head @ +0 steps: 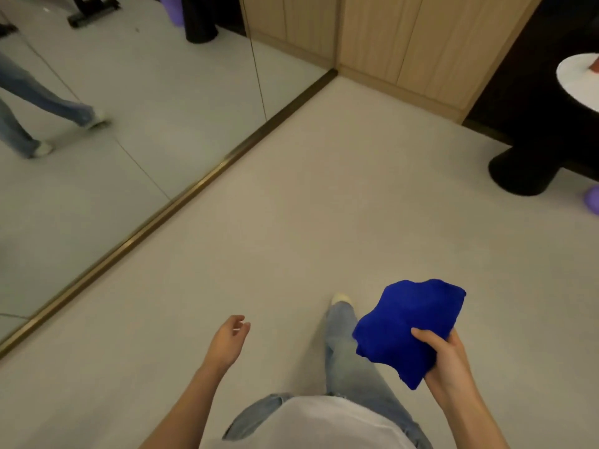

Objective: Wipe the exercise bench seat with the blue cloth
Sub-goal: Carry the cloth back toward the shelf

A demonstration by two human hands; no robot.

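Note:
My right hand (pixel 445 358) grips a bunched blue cloth (pixel 408 325) at the lower right, held above the pale floor. My left hand (pixel 228 338) hangs loose at the lower middle, fingers slightly curled and holding nothing. No exercise bench is in view. My leg in light jeans and a pale shoe (pixel 340 298) steps forward between the two hands.
A floor-length mirror wall (pixel 129 124) with a brass bottom rail (pixel 162 218) runs along the left, reflecting legs in jeans. Wooden cabinets (pixel 405 43) stand at the back. A black pedestal table (pixel 522 170) with a white top (pixel 580 82) is at the right, next to something purple (pixel 593 197).

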